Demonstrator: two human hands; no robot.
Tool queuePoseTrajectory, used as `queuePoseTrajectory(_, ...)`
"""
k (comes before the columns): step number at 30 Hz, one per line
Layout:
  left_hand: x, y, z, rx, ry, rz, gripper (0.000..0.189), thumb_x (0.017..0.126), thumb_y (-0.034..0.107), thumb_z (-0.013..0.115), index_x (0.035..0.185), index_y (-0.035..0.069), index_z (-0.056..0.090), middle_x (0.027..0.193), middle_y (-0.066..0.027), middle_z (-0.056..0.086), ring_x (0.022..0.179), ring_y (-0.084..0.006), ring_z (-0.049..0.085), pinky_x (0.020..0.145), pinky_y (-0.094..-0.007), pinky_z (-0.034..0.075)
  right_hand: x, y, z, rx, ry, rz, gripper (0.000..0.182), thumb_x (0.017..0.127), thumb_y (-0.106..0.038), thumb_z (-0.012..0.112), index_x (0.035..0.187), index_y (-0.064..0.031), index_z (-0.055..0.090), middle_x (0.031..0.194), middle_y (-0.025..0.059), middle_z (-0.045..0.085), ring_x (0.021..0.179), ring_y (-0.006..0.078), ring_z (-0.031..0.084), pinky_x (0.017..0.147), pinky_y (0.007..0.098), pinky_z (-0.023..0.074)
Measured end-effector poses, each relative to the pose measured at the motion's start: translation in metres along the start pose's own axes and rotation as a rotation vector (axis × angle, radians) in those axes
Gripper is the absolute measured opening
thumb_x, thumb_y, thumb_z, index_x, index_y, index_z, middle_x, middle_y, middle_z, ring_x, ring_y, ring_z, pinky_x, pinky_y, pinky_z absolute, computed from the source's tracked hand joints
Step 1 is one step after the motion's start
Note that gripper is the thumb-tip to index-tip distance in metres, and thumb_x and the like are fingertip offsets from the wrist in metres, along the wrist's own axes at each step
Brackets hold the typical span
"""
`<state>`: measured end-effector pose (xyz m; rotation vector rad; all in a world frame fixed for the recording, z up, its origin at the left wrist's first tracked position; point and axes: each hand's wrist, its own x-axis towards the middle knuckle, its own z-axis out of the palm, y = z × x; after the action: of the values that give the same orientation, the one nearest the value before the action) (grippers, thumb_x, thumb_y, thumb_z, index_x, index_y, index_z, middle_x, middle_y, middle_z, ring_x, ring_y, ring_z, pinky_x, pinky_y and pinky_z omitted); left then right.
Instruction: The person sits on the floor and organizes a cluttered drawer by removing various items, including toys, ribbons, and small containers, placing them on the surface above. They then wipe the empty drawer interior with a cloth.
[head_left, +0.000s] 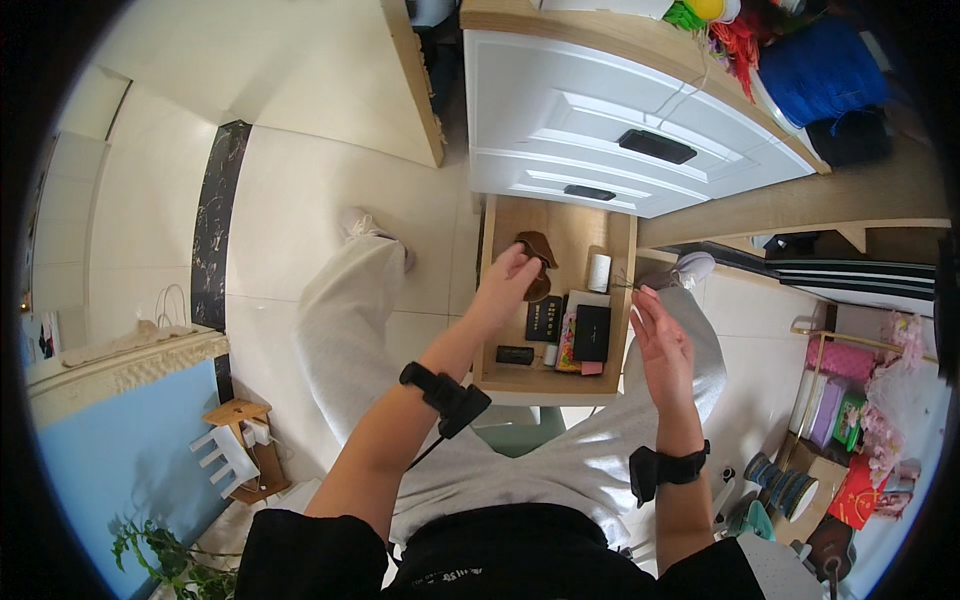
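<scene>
A pulled-out wooden drawer (551, 382) is before me, between my legs. Over its left side my left hand (506, 285) has its fingertips against a brown leather-like item (536, 244). The hand covers the item's middle, so the grip is hidden. At the drawer's right edge my right hand (664, 345) pinches a small bunch of thin dark strands (624, 280) between thumb and fingertips; its other fingers are loosely extended. Inside the drawer are a white cylinder (599, 273), a black box (592, 333), a dark booklet with writing (544, 319) and a small black case (514, 355).
White drawer fronts (525, 90) rise beyond the open drawer. A blue thread spool (821, 71) and colourful yarn sit on the top at right. Lower right stand a patterned ribbon spool (781, 486) and a gold-coloured rack (817, 360). A plant (169, 559) is at lower left.
</scene>
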<state>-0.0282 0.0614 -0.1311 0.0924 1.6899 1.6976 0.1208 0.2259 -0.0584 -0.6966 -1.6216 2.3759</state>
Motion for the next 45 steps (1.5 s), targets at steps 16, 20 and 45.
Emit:
queuePoseTrajectory(16,-0.08,0.07,0.018,-0.137,-0.629,0.129,0.022,0.082,0.013,0.051,0.099,-0.002,0.053,0.082,-0.006,0.056,0.071,-0.0101,0.053,0.066,-0.0218,0.045,-0.059,-0.075,0.025,0.445,-0.194,-0.123,0.057,0.087,-0.038,0.032,0.114,0.0119,0.037,0.127,0.019,0.03,0.119,0.0295,0.027,0.099,0.036,0.0247)
queuePoseTrajectory(20,-0.093,0.086,0.0,-0.228,-0.594,0.011,0.019,0.083,0.016,0.049,0.09,-0.001,0.055,0.078,-0.0053,0.054,0.07,-0.0115,0.051,0.066,-0.0247,0.045,-0.064,-0.076,0.029,0.501,-0.16,-0.136,0.057,0.087,-0.038,0.032,0.114,0.0118,0.036,0.126,0.0189,0.032,0.119,0.029,0.028,0.099,0.0358,0.0253)
queuePoseTrajectory(45,-0.075,0.06,-0.05,0.014,-0.277,0.057,0.009,0.079,0.01,0.054,0.081,0.002,0.056,0.08,-0.0012,0.054,0.07,-0.0068,0.048,0.066,-0.0209,0.041,-0.006,0.151,-0.037,-1.024,-0.091,0.364,0.031,0.076,-0.023,0.055,0.096,-0.0005,0.055,0.088,0.0155,0.059,0.079,0.0268,0.058,0.069,0.0324,0.0448)
